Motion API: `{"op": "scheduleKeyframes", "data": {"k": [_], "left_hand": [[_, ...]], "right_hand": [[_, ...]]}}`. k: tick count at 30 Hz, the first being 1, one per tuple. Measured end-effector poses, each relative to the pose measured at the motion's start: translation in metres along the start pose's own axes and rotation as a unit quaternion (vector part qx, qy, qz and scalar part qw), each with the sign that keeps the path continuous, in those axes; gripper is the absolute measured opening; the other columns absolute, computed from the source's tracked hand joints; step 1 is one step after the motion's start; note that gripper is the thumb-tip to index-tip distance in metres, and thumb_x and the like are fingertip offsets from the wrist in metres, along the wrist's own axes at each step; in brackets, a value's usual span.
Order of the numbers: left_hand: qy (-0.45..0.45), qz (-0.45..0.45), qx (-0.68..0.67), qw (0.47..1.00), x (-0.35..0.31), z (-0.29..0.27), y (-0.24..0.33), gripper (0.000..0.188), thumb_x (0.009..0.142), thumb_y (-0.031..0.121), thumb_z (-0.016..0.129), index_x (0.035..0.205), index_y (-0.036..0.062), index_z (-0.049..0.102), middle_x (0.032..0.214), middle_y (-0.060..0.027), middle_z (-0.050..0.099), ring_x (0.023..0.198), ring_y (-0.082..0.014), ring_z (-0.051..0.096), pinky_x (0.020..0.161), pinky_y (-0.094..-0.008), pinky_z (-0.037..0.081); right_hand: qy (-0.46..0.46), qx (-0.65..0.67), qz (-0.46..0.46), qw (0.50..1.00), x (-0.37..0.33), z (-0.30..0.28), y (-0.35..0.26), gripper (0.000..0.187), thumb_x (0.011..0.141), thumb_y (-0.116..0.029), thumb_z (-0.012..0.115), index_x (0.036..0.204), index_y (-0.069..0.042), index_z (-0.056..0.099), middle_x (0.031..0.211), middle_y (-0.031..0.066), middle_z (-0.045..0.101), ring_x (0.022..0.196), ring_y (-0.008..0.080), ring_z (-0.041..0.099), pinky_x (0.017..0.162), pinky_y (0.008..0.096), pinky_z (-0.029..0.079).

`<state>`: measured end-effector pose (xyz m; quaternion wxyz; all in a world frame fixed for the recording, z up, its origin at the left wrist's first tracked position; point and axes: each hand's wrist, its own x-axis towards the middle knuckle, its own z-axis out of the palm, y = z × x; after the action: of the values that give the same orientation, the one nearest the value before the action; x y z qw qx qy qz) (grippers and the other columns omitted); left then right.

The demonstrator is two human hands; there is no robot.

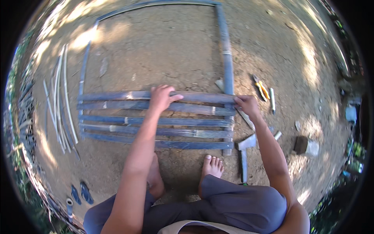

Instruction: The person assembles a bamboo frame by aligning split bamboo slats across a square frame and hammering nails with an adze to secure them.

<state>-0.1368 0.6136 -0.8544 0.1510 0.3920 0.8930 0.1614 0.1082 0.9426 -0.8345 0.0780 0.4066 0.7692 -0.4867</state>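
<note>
The farthest of several dark bamboo slats [202, 97] lies across a bamboo frame [226, 58] on the ground. My left hand [161, 97] rests on this slat left of its middle, fingers laid over it and thumb spread to the right. At the slat's right end, by the frame's right bar, my right hand [247, 106] is closed with thumb and fingers on the tip. Nearer to me, the other bamboo slats [179, 122] run roughly parallel with gaps between them. My left forearm hides part of them.
Thin bamboo strips [65, 97] lie at the left. Right of the frame are yellow-handled pliers [261, 88], a short pale stick [272, 100], a hatchet-like tool [244, 158] and a block [306, 146]. Flip-flops [86, 193] lie at the lower left. My bare feet stand near the slats.
</note>
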Motion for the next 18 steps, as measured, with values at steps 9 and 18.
{"op": "scheduleKeyframes", "data": {"k": [9,18], "left_hand": [[-0.012,0.006,-0.014,1.000,0.006,-0.004,0.025,0.059,0.082,0.064,0.071,0.096,0.0073,0.071,0.092,-0.0111,0.067,0.099,-0.0325,0.063,0.088,-0.0473,0.042],[-0.015,0.007,-0.019,1.000,0.008,-0.004,0.017,0.056,0.083,0.061,0.073,0.096,0.0065,0.071,0.092,-0.0124,0.067,0.096,-0.0350,0.064,0.086,-0.0473,0.043]], "right_hand": [[-0.010,0.114,0.087,0.990,-0.011,-0.019,0.004,0.023,0.095,-0.023,0.074,0.109,-0.006,0.080,0.087,0.0049,0.077,0.073,0.0108,0.074,0.058,0.0259,0.056],[-0.012,0.134,0.085,0.987,-0.012,-0.011,0.001,0.021,0.097,-0.023,0.072,0.111,-0.011,0.081,0.090,0.0036,0.077,0.072,0.0111,0.073,0.058,0.0264,0.056]]}}
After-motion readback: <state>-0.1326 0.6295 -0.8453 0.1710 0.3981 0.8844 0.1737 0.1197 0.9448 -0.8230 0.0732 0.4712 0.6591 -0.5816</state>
